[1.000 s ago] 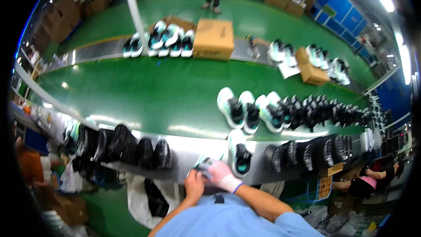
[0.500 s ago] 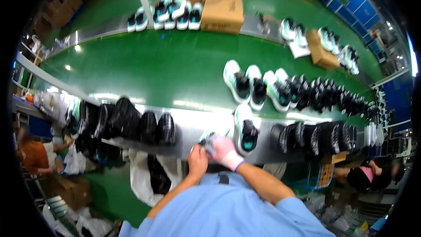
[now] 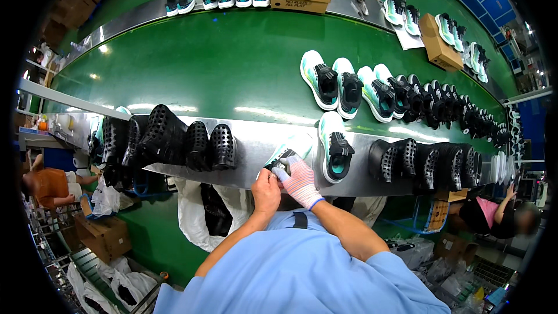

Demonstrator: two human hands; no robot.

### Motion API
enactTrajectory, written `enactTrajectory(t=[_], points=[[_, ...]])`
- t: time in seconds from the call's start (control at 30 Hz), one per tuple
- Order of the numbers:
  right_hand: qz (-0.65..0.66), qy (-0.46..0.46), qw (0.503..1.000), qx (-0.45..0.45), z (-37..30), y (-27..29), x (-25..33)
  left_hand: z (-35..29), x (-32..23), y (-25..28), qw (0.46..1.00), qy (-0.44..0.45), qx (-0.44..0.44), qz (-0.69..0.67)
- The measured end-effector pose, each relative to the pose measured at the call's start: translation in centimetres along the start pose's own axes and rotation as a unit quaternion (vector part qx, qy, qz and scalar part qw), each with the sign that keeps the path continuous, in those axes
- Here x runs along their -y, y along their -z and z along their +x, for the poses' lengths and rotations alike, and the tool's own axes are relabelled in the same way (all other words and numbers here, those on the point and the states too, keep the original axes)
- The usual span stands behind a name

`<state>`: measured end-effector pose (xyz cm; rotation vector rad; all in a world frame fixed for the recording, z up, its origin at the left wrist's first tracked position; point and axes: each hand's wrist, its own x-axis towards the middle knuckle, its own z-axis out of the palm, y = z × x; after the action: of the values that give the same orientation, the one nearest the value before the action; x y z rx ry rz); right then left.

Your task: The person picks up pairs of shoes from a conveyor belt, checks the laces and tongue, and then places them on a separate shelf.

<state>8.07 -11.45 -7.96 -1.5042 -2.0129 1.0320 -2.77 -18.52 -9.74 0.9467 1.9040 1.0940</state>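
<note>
The bare left hand [image 3: 266, 193] and the gloved right hand [image 3: 300, 185] are both grasping the near end of a white-and-mint sneaker [image 3: 296, 145], which is on the metal counter [image 3: 249, 166] with its toe pointing away. Just to its right stands a matching sneaker [image 3: 334, 145]. On the left are black perforated shoe forms [image 3: 222, 146]. The fingertips are partly hidden.

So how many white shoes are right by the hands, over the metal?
2: the held shoe, partly hidden by the left hand and right hand; the other shoe, to its right.
</note>
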Motion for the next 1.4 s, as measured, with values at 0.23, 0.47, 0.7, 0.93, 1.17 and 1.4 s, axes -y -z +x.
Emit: enactTrajectory(t=[0.23, 0.47, 0.7, 0.93, 1.17, 1.4], points=[[-0.036, 0.083, 0.987, 0.135, 2.0, 3.3, -1.7, -0.5, -0.5, -0.7, 0.997, 0.048, 0.015, -0.05], [-0.029, 0.043, 0.998, 0.047, 0.0, 0.5, -1.8, 0.1, 0.2, -0.8, 1.0, 0.01, 0.002, 0.01], [-0.028, 0.069, 0.995, 0.062, 0.7, 1.6, -1.3, -0.1, 0.5, -0.6, 0.999, 0.03, 0.002, -0.019], [0.022, 0.035, 0.999, 0.002, -0.3, -0.3, -1.4, -0.1, -0.5, -0.2, 0.999, 0.033, -0.009, -0.009], [0.046, 0.032, 0.998, -0.012, -0.2, -0.4, -1.6, 0.5, -2.3, 1.5, 0.997, 0.025, 0.041, 0.054], [-0.01, 0.008, 0.987, -0.16, -3.9, 10.1, -1.7, 1.0, -6.5, 2.3, 0.88, -0.206, 0.044, 0.426]])
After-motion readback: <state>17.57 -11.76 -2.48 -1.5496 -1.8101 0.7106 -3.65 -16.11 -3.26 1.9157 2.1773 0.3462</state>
